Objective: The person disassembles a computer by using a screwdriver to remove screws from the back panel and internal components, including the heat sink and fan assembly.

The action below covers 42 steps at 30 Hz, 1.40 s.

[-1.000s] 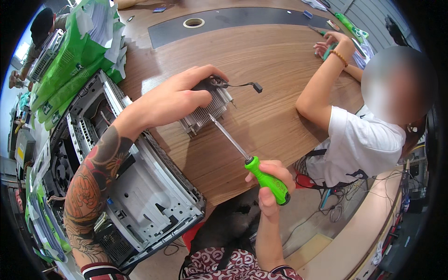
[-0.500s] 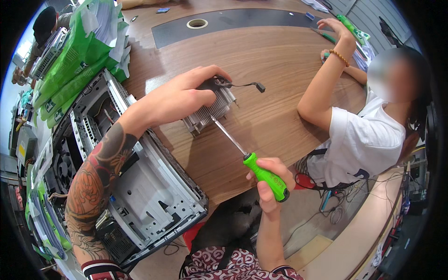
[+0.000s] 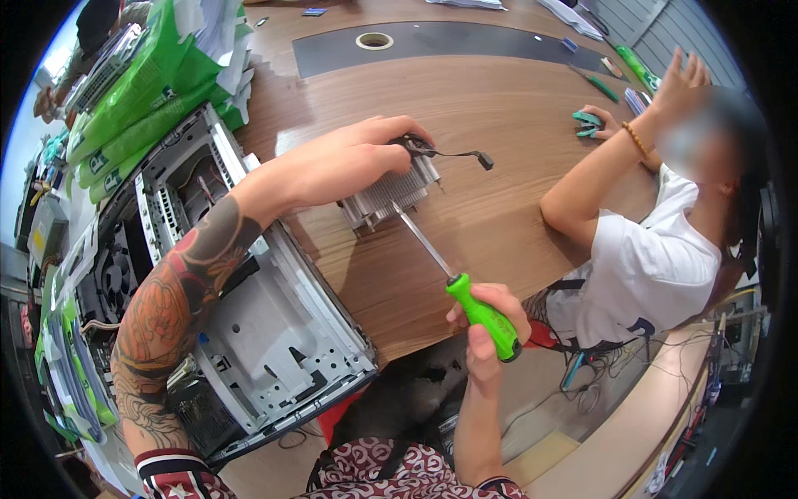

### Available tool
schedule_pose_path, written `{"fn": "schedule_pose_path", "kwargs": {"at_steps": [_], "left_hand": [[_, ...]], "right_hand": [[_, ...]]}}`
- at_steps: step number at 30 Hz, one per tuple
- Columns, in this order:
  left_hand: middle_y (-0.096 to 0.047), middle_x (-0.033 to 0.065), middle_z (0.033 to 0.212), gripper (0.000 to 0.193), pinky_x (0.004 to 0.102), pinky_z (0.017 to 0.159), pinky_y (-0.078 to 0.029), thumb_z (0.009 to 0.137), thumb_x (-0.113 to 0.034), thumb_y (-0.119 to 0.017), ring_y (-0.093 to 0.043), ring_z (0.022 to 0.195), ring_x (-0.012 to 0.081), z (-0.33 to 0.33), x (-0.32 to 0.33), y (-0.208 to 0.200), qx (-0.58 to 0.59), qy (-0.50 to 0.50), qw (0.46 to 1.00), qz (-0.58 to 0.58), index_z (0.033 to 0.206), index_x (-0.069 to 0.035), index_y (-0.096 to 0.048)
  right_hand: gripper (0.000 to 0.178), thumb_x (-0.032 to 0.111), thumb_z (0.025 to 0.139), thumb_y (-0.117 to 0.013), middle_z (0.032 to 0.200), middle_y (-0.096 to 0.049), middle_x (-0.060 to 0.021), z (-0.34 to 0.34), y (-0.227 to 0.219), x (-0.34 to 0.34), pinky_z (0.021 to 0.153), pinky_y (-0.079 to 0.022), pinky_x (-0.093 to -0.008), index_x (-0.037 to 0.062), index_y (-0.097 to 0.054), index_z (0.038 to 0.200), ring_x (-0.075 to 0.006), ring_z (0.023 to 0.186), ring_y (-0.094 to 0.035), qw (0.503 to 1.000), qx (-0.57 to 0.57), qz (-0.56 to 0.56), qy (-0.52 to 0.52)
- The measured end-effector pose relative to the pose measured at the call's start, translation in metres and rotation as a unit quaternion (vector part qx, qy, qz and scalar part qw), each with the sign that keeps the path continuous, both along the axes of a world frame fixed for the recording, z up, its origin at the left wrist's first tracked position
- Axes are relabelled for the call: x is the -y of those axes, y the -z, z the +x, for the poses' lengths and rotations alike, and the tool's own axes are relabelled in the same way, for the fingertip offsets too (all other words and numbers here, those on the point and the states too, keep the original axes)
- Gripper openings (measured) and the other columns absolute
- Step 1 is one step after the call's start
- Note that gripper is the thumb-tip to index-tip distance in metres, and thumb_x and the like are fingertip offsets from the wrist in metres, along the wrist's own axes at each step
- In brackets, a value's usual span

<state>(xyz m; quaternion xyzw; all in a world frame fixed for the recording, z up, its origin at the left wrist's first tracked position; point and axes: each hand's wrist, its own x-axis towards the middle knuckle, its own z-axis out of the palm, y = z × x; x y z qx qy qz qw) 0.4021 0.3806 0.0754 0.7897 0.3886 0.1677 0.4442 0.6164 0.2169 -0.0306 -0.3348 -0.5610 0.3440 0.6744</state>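
A finned metal heat sink (image 3: 384, 198) with a black fan part on its far side rests on the wooden table. My left hand (image 3: 366, 158) is wrapped over its top and grips it. A short black cable with a plug (image 3: 485, 160) sticks out to the right of it. In my right hand (image 3: 501, 306) is a screwdriver with a bright green handle (image 3: 484, 318). Its metal shaft points up and left, and the tip is at the fins on the near side; whether it touches them I cannot tell.
An opened computer case (image 3: 274, 333) lies left, under my left forearm. Green bags of papers (image 3: 137, 108) stand behind it. A tape roll (image 3: 374, 41) sits on the dark strip. At right, a seated person in white (image 3: 657, 258) has one hand by a teal tool (image 3: 588, 125).
The heat sink, both hands and the table have shifted slightly in view. The seated person's raised hand has moved toward the head. My grip on the heat sink and screwdriver looks the same.
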Motion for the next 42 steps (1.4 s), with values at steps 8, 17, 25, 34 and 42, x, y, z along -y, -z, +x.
{"fn": "schedule_pose_path", "kwargs": {"at_steps": [8, 17, 25, 34, 42], "left_hand": [[-0.06, 0.0082, 0.123, 0.04, 0.0306, 0.106, -0.035, 0.103, -0.032, -0.047, -0.051, 0.119, 0.0187, -0.001, 0.002, 0.003, -0.018, -0.014, 0.999, 0.027, 0.132, -0.006, -0.055], [-0.061, 0.0067, 0.117, 0.037, 0.0291, 0.102, -0.037, 0.104, -0.031, -0.047, -0.051, 0.115, 0.0163, 0.002, 0.001, 0.002, -0.018, -0.032, 0.999, 0.013, 0.13, -0.007, -0.056], [-0.061, 0.0071, 0.118, 0.037, 0.0293, 0.102, -0.037, 0.103, -0.03, -0.047, -0.051, 0.115, 0.0161, -0.002, 0.0, 0.002, -0.025, -0.039, 0.999, 0.008, 0.13, -0.007, -0.056], [-0.061, 0.0067, 0.118, 0.036, 0.0291, 0.103, -0.036, 0.104, -0.029, -0.046, -0.051, 0.114, 0.016, -0.001, 0.001, 0.002, -0.028, -0.042, 0.999, 0.015, 0.13, -0.007, -0.056], [-0.061, 0.0069, 0.118, 0.036, 0.0289, 0.102, -0.038, 0.103, -0.026, -0.046, -0.052, 0.113, 0.0161, -0.004, -0.001, 0.004, -0.007, -0.029, 1.0, 0.007, 0.131, -0.005, -0.056]], "right_hand": [[0.037, 0.019, 0.084, -0.07, 0.094, -0.068, -0.0183, -0.001, 0.005, 0.002, 0.064, -0.052, -0.0286, -0.002, -0.065, 0.114, -0.0195, 0.07, -0.066, 0.999, -0.033, -0.007, -0.01], [0.037, 0.019, 0.085, -0.069, 0.098, -0.067, -0.0201, 0.002, 0.005, 0.004, 0.065, -0.053, -0.0298, -0.0025, -0.064, 0.115, -0.0207, 0.071, -0.066, 1.0, 0.004, -0.016, -0.008], [0.038, 0.02, 0.085, -0.069, 0.1, -0.067, -0.0207, 0.0, 0.004, 0.002, 0.064, -0.053, -0.0307, -0.0029, -0.064, 0.114, -0.0219, 0.071, -0.067, 1.0, 0.022, -0.009, -0.003], [0.038, 0.022, 0.085, -0.072, 0.1, -0.069, -0.0197, -0.008, 0.0, 0.0, 0.064, -0.054, -0.029, -0.0019, -0.067, 0.114, -0.0207, 0.07, -0.067, 0.998, 0.063, 0.013, 0.015], [0.038, 0.024, 0.086, -0.071, 0.099, -0.068, -0.0198, -0.014, 0.006, 0.003, 0.065, -0.054, -0.0304, -0.0016, -0.066, 0.113, -0.0207, 0.072, -0.067, 0.997, -0.06, 0.026, 0.027]]}}
